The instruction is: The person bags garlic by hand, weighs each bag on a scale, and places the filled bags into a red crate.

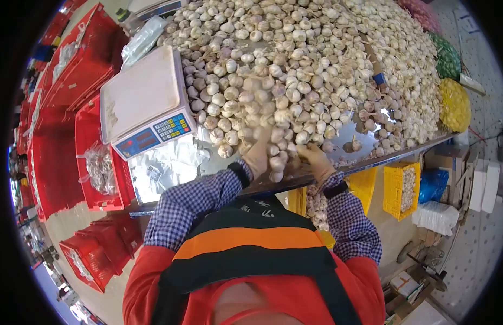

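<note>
A large heap of garlic bulbs (pixel 311 59) covers the metal table. At the table's front edge my left hand (pixel 257 157) touches the near side of the heap, its fingers blurred and partly hidden against the bulbs. Just to its right, my right hand (pixel 315 160) reaches in with its fingers bent against the garlic. Between the two hands lies a small cluster of bulbs (pixel 278 157) in what may be a net or clear bag; the wrapping is too blurred to tell. Both forearms wear checked sleeves.
A digital scale (pixel 140 97) stands left of the heap, with clear plastic bags (pixel 170 162) before it. Red crates (pixel 59 157) fill the left side. Below the table's right edge is a yellow crate (pixel 395 189) of garlic. A yellow net sack (pixel 455 105) sits at the right.
</note>
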`<state>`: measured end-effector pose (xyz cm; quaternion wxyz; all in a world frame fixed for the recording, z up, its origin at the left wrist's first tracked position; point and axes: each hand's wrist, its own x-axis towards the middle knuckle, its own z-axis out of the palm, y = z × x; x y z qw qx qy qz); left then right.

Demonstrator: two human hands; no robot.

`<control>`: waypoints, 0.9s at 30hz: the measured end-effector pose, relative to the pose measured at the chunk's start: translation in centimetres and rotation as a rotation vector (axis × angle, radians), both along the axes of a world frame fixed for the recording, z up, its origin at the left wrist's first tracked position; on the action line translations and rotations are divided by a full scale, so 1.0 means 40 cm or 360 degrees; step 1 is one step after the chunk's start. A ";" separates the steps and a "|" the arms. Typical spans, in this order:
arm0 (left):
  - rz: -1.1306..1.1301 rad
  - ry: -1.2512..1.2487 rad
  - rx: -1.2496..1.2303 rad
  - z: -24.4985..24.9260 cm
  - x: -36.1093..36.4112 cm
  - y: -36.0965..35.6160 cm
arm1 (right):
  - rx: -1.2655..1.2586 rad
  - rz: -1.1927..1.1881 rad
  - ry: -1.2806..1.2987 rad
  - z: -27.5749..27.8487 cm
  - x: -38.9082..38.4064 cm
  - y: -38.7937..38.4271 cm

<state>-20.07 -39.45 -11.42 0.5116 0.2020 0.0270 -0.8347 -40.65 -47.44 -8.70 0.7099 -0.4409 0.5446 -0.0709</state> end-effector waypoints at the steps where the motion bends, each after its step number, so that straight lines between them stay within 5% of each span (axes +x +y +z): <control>1: 0.0206 -0.0217 0.0128 0.044 -0.014 -0.036 | 0.0021 -0.0151 -0.0102 0.053 0.024 -0.030; 2: 0.0376 -0.0433 0.0266 0.074 -0.028 -0.083 | -0.0421 0.0241 0.0090 0.085 0.027 -0.052; 3: 0.0447 -0.0184 0.0171 0.101 -0.019 -0.110 | 0.0001 -0.0421 -0.0376 0.055 0.046 -0.085; 7: 0.0602 0.0135 -0.0214 0.092 0.044 -0.228 | -0.0291 -0.0527 -0.0552 0.279 0.152 -0.155; 12: 0.0244 -0.0800 0.0091 0.282 0.231 -0.110 | -0.1125 -0.0561 -0.0240 0.316 0.163 -0.093; 14: 0.0238 -0.1495 -0.0396 0.222 0.329 0.039 | -0.1028 -0.0171 -0.0137 0.327 0.171 0.003; 16: -0.0063 -0.2138 0.0020 0.233 0.424 0.190 | -0.1516 0.0436 0.0006 0.169 0.183 0.099; 17: -0.0220 -0.2654 0.0016 0.218 0.468 0.263 | -0.1274 0.0553 0.0093 0.161 0.242 0.177; 20: -0.0644 -0.3978 -0.0128 0.109 0.560 0.455 | -0.1391 0.1244 -0.0259 0.130 0.424 0.329; 22: -0.1244 -0.4082 -0.0133 0.019 0.598 0.521 | -0.1525 0.1480 -0.0350 0.059 0.550 0.398; 23: -0.0976 -0.4118 -0.0314 -0.022 0.615 0.548 | -0.1511 0.1593 -0.0224 0.031 0.614 0.420; 27: -0.0854 -0.3984 -0.0776 -0.061 0.648 0.568 | -0.1509 0.1658 0.0230 -0.127 0.770 0.425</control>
